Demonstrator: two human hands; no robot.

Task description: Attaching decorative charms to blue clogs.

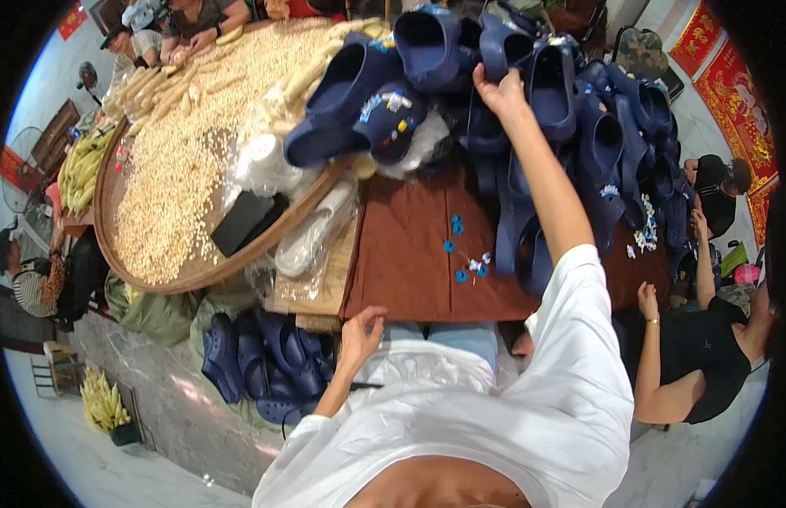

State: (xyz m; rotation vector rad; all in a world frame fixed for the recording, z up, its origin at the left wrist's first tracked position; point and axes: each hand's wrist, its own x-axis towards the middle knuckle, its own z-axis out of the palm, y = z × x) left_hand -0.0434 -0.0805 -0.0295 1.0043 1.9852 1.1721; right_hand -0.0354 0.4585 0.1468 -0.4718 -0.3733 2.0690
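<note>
My right hand (501, 91) reaches up over the brown-covered table with its fingers closed at the lower edge of a navy clog (504, 49). The clog is in a large heap of similar clogs (552, 93). My left hand (361, 334) hangs by the table's front edge, fingers loosely bent and apart, with nothing visible in it. Small blue and white shoe charms (473, 267) lie on the brown cloth (401, 245) in front of me. Another cluster of charms (645, 224) lies at the right. Several clogs in the heap carry coloured charms.
A wide round tray (283, 224) of pale kernels (168, 203) and a black box (249, 222) stands at the left. More navy clogs (266, 356) are below the table at left. A person in black (697, 347) sits at the right; others work at the far left.
</note>
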